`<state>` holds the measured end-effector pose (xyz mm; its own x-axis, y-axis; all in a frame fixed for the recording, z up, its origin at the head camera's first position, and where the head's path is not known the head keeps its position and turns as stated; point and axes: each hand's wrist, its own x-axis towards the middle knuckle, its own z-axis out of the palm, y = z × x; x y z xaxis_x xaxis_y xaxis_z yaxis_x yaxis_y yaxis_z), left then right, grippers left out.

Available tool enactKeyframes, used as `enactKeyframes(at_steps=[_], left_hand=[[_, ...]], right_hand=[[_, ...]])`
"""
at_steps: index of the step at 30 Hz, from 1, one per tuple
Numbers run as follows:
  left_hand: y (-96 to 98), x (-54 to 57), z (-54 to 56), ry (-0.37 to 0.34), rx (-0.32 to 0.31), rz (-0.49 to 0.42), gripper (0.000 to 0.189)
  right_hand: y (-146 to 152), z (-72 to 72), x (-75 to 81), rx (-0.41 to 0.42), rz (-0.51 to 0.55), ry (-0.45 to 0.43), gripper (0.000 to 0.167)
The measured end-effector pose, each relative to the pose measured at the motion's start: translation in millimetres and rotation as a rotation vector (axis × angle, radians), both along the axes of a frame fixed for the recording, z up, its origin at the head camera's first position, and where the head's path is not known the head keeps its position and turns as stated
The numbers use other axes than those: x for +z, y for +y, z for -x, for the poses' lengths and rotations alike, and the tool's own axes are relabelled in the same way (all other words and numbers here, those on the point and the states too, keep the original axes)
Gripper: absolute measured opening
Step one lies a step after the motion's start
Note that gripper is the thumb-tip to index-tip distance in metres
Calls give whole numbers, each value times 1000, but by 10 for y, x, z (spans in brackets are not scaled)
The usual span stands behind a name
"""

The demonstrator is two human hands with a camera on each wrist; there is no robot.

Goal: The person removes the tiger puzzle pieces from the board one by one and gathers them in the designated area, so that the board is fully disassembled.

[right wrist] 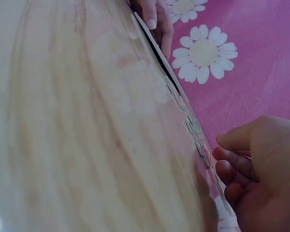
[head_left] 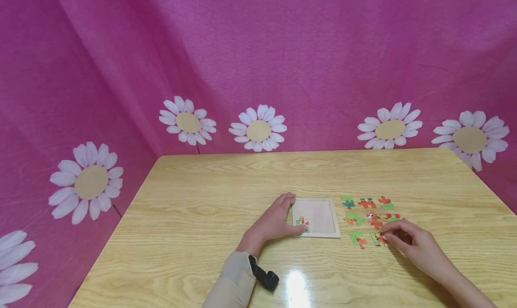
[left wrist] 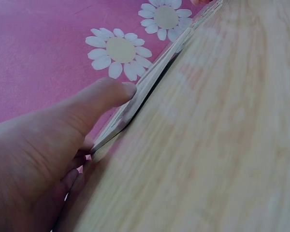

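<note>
A square wooden puzzle tray lies on the table, with one green-and-red puzzle piece in its near left corner. My left hand holds the tray by its left side, thumb at the near corner and fingers at the far corner. In the left wrist view the thumb lies on the tray's edge. My right hand is over the loose pieces, its fingers bent. Thumb and index fingertips come right at a green-and-red puzzle piece in the nearest row; nothing shows between them in the right wrist view.
Several loose puzzle pieces lie in rows to the right of the tray. The wood-grain table ends at a pink curtain printed with daisies. A black wrist strap with a camera sits on the left forearm.
</note>
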<state>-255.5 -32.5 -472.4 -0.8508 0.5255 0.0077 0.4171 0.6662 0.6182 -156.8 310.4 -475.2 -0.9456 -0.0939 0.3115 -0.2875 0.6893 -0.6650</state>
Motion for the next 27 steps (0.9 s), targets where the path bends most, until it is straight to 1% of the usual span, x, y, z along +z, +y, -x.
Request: enactKeyframes(at_steps=[4, 10, 14, 19, 21, 24, 27], left_hand=[[6, 4, -1, 8, -3, 5, 86], [-1, 26, -10, -20, 3, 5, 87], [-9, 36, -8, -35, 0, -6, 90], [-18, 31, 0, -38, -12, -20, 96], [-19, 24, 1, -37, -16, -21, 99], [-28, 38, -5, -60, -22, -21, 103], [-36, 61, -12, -89, -29, -14, 106]], right_hand=[[-54, -3, 27, 11, 5, 4, 10], [-154, 38, 70, 19, 17, 2, 11], [-245, 94, 86, 33, 24, 41, 13], [-375, 169, 78, 77, 39, 103, 15], [-422, 194, 75, 101, 44, 111, 13], [-488, 224, 82, 128, 46, 97, 10], [-551, 245, 103, 144, 53, 57, 8]])
